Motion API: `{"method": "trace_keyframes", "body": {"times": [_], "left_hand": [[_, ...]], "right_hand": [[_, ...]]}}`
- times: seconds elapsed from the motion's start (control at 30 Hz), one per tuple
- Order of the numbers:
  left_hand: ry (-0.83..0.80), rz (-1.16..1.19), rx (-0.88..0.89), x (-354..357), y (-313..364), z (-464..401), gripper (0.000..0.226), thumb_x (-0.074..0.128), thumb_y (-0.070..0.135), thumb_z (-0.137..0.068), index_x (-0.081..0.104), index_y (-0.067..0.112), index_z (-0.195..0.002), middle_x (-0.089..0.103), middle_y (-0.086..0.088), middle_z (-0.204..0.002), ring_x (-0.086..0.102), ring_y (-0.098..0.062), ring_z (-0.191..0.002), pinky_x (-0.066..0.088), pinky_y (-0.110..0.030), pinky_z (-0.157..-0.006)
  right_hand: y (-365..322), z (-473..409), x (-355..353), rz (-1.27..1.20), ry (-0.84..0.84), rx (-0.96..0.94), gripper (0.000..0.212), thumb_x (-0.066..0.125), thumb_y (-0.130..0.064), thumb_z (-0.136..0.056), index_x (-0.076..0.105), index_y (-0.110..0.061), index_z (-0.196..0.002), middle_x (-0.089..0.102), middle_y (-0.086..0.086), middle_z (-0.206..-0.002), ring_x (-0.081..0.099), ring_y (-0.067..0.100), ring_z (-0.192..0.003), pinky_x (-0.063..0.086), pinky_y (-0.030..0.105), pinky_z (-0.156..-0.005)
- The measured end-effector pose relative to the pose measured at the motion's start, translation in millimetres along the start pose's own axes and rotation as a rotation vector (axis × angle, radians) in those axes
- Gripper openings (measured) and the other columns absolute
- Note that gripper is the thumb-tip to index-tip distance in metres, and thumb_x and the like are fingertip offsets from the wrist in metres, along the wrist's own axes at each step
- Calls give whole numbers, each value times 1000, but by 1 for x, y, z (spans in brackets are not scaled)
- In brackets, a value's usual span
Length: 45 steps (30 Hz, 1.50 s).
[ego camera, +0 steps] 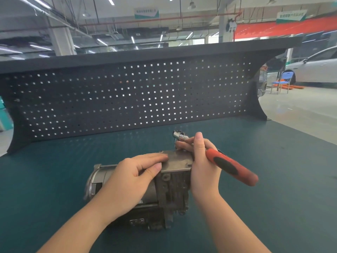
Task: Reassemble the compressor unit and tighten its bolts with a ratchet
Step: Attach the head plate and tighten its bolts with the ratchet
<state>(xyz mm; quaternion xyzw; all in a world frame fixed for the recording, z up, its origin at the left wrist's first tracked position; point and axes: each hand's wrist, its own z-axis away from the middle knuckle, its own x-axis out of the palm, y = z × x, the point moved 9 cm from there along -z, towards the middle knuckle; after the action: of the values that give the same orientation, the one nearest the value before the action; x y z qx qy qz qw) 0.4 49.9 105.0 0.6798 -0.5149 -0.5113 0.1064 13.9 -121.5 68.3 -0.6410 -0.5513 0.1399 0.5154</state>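
Dull grey cast-metal compressor unit (164, 190) on a dark teal counter (264, 161). Ratchet (218, 159) with bright silver head and red handle bearing a black inlay. Behind, a black metal pegboard (127, 95) patterned with regular rows of small square holes.

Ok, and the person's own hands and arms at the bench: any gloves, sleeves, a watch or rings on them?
None that shows. The left hand and the right hand are bare, with no gloves, and no rings are visible on the fingers. Both forearms are uncovered right down to the bottom edge of the picture, so no sleeve comes into view. There is no watch, strap or wristband on either wrist. The fingernails look short and unpainted.
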Motion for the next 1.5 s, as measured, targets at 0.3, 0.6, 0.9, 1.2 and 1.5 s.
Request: {"method": "trace_keyframes", "body": {"times": [0.3, 0.6, 0.9, 1.2, 1.5], "left_hand": [[102, 4, -29, -14, 2, -3, 30, 79, 19, -77, 74, 44, -93, 72, 21, -81, 66, 5, -80, 44, -4, -71], [3, 16, -34, -14, -3, -6, 28, 74, 16, -82, 76, 44, -83, 75, 18, -88, 69, -1, -91, 50, -20, -84], [107, 86, -90, -12, -5, -7, 13, 80, 37, -65, 77, 30, -76, 73, 19, -93, 69, -2, -89, 52, -18, -80], [8, -37, -66, -12, 4, -10, 6, 68, 34, -87, 74, 32, -87, 73, 21, -86, 63, 12, -77, 43, -4, -65], [-263, -986, 176, 12, 32, -29, 49, 21, 56, -99, 36, 23, -66, 46, 7, -62, 42, -5, -58, 30, -30, -56]], "right_hand": [[0, 0, -1, -20, 1, -5, 36, 50, -50, -91, 65, -20, -80, 76, 2, -82, 73, 17, -85, 52, 44, -87], [1, 0, -1, -2, 1, -2, 30, 50, -51, -91, 67, -35, -73, 76, 1, -82, 73, 17, -85, 52, 48, -90], [-2, 1, 0, -12, 1, -3, 37, 49, -50, -92, 64, -18, -81, 76, 3, -81, 73, 19, -85, 51, 52, -91], [0, 1, 0, 9, -1, 17, 32, 49, -50, -94, 67, -32, -74, 76, 2, -82, 73, 18, -86, 52, 49, -91], [0, 0, 0, 16, 3, 8, 32, 50, -45, -96, 67, -31, -72, 76, 1, -81, 73, 17, -85, 52, 47, -89]]}}
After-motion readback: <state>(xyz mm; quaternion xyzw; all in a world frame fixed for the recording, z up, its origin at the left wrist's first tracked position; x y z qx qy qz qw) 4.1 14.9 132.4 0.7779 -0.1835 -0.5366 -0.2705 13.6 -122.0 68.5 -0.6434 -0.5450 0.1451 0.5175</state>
